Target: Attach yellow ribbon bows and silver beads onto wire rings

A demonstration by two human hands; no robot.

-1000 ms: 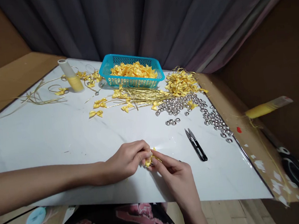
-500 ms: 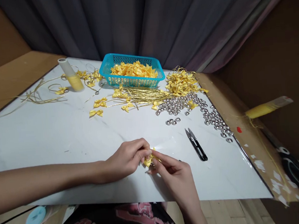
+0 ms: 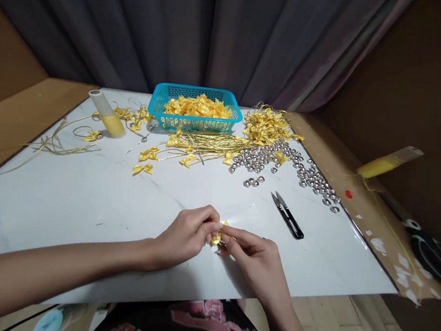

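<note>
Both hands meet over the near middle of the white table (image 3: 93, 207). My left hand (image 3: 193, 235) is closed, its thumb and fingers pinching a small yellow ribbon bow (image 3: 215, 239). From the other side my right hand (image 3: 253, 247) grips the same bow between thumb and fingertips. A bit of gold cord shows by the right fingertips; most of the bow is hidden by the fingers. Black thread snips (image 3: 288, 216) lie to the right of my hands, blades pointing away. Silver beads (image 3: 253, 181) sit in a small group beyond the hands.
At the back stands a blue basket (image 3: 197, 121) of yellow bows. Before it lie gold cords (image 3: 214, 145); a bow pile (image 3: 265, 125) and many silver beads (image 3: 256, 156) are to the right. A thread spool (image 3: 107, 116) stands back left. Scissors (image 3: 437, 254) are at far right.
My view has shifted slightly. Both hands stay together on the bow, which is now a little more covered by the fingers.
</note>
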